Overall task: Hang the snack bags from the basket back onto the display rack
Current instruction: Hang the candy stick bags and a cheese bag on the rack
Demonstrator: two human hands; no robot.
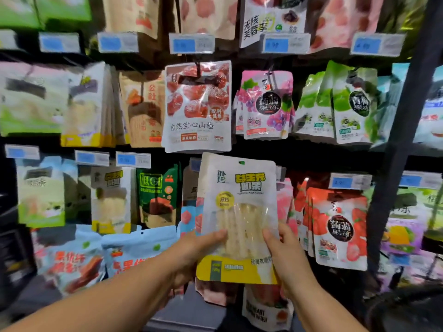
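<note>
Left hand: your left hand (191, 255) pinches the lower left edge of the snack bag, with the thumb (215, 236) laid across the front and the other fingers hidden behind it.
Right hand: your right hand (285, 257) grips the lower right edge the same way, thumb on the clear window.
Snack bag: the white-and-yellow snack bag (237, 212) stands upright between your two hands and faces you. Its yellow band sits level with your palms.
Hang hole: the small hang hole (241, 162) is at the bag's top edge, well above both thumbs. No hook passes through it.
Above the grip: a hawthorn bag (197, 106) hangs on the display rack (402, 140). Its bottom edge is just over the held bag's top left corner.
Right of the grip: a red strawberry jelly bag (339, 228) hangs close beside your right hand.
Left of the grip: a green bag (157, 195) hangs near, and beyond it is a matching white-and-yellow bag (111, 200).
Upper right of the grip: purple grape jelly bags (266, 104) hang in a row.
</note>
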